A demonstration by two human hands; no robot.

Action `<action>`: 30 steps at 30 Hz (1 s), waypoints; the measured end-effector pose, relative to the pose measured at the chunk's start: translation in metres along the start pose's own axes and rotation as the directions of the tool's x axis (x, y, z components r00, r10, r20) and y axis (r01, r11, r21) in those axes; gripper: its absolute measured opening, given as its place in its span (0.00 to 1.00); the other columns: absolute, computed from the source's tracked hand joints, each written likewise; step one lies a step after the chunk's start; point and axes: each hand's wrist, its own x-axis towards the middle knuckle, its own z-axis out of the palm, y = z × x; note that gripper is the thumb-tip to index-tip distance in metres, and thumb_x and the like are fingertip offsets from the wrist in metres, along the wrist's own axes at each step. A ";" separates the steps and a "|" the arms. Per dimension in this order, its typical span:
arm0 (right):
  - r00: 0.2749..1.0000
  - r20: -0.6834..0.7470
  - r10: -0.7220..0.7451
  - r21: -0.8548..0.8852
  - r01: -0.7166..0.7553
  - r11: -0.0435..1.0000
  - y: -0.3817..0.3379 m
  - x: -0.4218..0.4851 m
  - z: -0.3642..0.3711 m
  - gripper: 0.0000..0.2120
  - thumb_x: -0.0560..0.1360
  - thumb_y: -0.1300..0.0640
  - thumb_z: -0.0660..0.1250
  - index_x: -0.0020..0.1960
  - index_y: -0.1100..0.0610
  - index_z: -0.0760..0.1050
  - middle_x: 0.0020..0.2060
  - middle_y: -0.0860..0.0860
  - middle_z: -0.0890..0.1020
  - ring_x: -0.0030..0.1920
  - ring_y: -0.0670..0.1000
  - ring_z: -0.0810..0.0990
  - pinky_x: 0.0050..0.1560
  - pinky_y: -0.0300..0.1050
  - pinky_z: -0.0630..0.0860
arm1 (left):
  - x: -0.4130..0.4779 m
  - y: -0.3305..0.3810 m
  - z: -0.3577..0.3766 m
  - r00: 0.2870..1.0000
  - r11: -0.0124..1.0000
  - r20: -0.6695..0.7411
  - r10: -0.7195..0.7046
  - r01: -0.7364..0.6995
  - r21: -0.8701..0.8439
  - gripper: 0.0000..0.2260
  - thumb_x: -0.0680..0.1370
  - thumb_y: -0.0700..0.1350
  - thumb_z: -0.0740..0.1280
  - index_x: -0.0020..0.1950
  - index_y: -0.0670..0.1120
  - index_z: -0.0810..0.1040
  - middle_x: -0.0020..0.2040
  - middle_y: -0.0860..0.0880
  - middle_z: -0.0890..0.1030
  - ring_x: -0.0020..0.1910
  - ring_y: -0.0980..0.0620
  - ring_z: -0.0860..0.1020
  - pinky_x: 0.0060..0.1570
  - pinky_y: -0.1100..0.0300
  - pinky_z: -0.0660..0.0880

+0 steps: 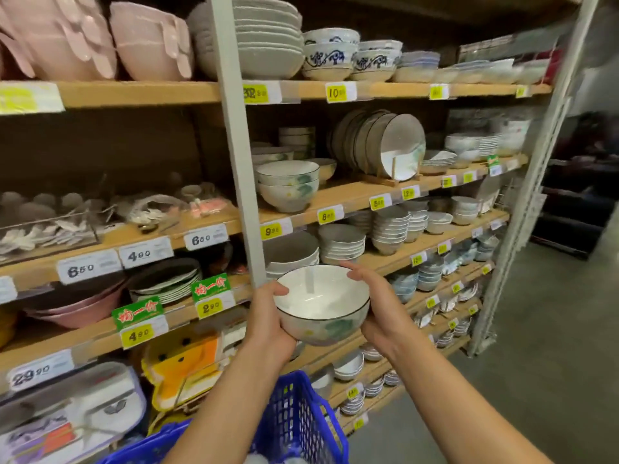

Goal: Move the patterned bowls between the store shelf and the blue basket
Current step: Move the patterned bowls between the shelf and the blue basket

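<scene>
One blue basket is seen nearest, at the lower edge, where it is cut off by the frame and partly hidden by the left forearm; something pale lies in it but cannot be made out. Above the basket, one patterned bowl is grasped between two hands. The left hand is curled round its near-left side with the thumb laid over the rim, and the right hand is cupped against its right side with fingers bent over the far rim. The bowl is held upright in the air, in front of the shelves and apart from them. Its white inside is shown, and a green motif is seen on its outer wall. Further back, on a wooden shelf, a stack of bowls with the same green motif is set, two being countable. Beyond it to the right, plates are stood on edge in a rack, their number hard to tell. The farthest shelves are blurred.
</scene>
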 end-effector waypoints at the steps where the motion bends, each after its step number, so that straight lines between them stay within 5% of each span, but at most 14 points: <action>1: 0.999 -0.013 -0.033 0.024 0.033 0.999 -0.009 0.000 -0.013 0.17 0.76 0.58 0.59 0.63 0.54 0.76 0.57 0.56 0.81 0.55 0.56 0.80 0.44 0.46 0.78 | 0.004 -0.007 0.015 1.000 1.000 0.007 -0.004 0.004 0.014 0.21 0.71 0.39 0.56 0.61 0.40 0.77 0.55 0.36 0.82 0.55 0.35 0.78 0.58 0.42 0.73; 4: 0.991 -0.053 -0.125 0.053 0.127 0.990 -0.035 0.008 -0.049 0.15 0.76 0.59 0.60 0.60 0.54 0.78 0.55 0.55 0.82 0.57 0.56 0.80 0.49 0.48 0.78 | 0.016 -0.025 0.060 0.999 1.000 0.043 -0.009 0.008 0.025 0.16 0.70 0.39 0.56 0.53 0.41 0.79 0.47 0.38 0.84 0.50 0.36 0.79 0.57 0.42 0.74; 8: 0.980 -0.114 -0.162 0.036 0.167 0.985 -0.074 0.022 -0.099 0.15 0.75 0.58 0.60 0.59 0.51 0.78 0.55 0.55 0.81 0.56 0.57 0.79 0.46 0.49 0.78 | 0.036 -0.052 0.124 0.997 0.999 0.082 -0.012 0.010 0.030 0.20 0.70 0.39 0.56 0.59 0.40 0.78 0.52 0.37 0.83 0.52 0.36 0.78 0.56 0.43 0.75; 11: 0.973 -0.152 -0.172 0.036 0.179 0.983 -0.109 0.036 -0.133 0.16 0.73 0.60 0.59 0.57 0.51 0.79 0.54 0.55 0.80 0.53 0.58 0.79 0.45 0.50 0.77 | 0.050 -0.072 0.170 0.995 0.999 0.100 -0.012 0.009 0.032 0.18 0.70 0.40 0.56 0.55 0.40 0.78 0.46 0.37 0.85 0.49 0.36 0.79 0.51 0.44 0.77; 16: 0.972 -0.143 -0.185 0.060 0.195 0.979 -0.153 0.065 -0.167 0.17 0.72 0.61 0.58 0.54 0.51 0.81 0.55 0.55 0.80 0.55 0.58 0.78 0.46 0.49 0.78 | 0.072 -0.085 0.224 0.994 0.999 0.109 0.015 -0.019 0.028 0.19 0.70 0.40 0.56 0.58 0.40 0.78 0.56 0.35 0.81 0.59 0.33 0.76 0.63 0.36 0.70; 21: 0.987 -0.087 -0.137 0.096 0.146 0.985 -0.173 0.102 -0.183 0.14 0.72 0.61 0.58 0.48 0.51 0.82 0.44 0.53 0.86 0.46 0.55 0.82 0.38 0.45 0.78 | 0.103 -0.081 0.252 0.996 0.999 0.080 0.049 -0.051 0.019 0.17 0.71 0.40 0.58 0.58 0.42 0.77 0.53 0.38 0.82 0.53 0.36 0.78 0.50 0.44 0.77; 27: 0.998 -0.055 -0.028 0.141 0.036 0.989 -0.184 0.162 -0.171 0.17 0.72 0.60 0.60 0.59 0.60 0.78 0.54 0.59 0.83 0.57 0.62 0.78 0.49 0.52 0.76 | 0.150 -0.059 0.264 0.988 0.987 0.024 0.155 -0.156 0.030 0.17 0.71 0.40 0.60 0.59 0.41 0.78 0.53 0.38 0.83 0.54 0.37 0.79 0.53 0.44 0.77; 30: 0.999 -0.030 -0.021 0.157 0.026 0.987 -0.192 0.197 -0.155 0.17 0.72 0.62 0.60 0.59 0.61 0.77 0.54 0.60 0.83 0.57 0.63 0.78 0.51 0.53 0.77 | 0.178 -0.046 0.265 0.978 0.978 -0.031 0.208 -0.207 0.026 0.14 0.71 0.42 0.62 0.55 0.43 0.78 0.48 0.40 0.83 0.48 0.39 0.80 0.44 0.48 0.80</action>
